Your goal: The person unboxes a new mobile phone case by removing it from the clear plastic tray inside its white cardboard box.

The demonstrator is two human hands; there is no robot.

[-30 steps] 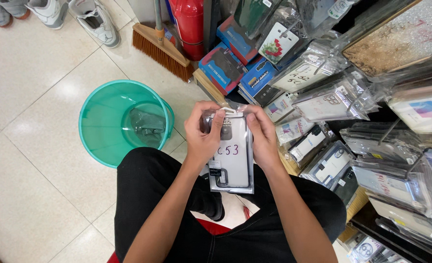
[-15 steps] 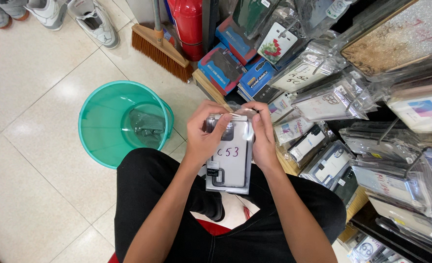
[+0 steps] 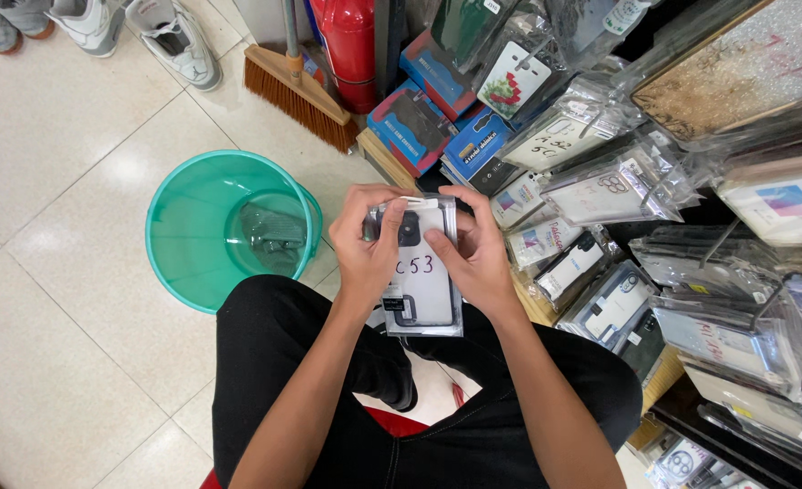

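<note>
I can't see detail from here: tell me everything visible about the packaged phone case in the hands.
The phone case packet is a flat, clear plastic sleeve holding a pale case with a dark camera cut-out near its top and handwriting on the front. It is held roughly upright over the lap, its lower end near the black trousers. The left hand grips its upper left edge; the right hand grips the upper right, thumb across the front.

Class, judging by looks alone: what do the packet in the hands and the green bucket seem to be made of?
Packet: seemingly thin clear plastic film, glossy; glare shows and the case inside is visible through it.
Green bucket: probably translucent moulded plastic, smooth; the floor and contents show through its wall.
</note>
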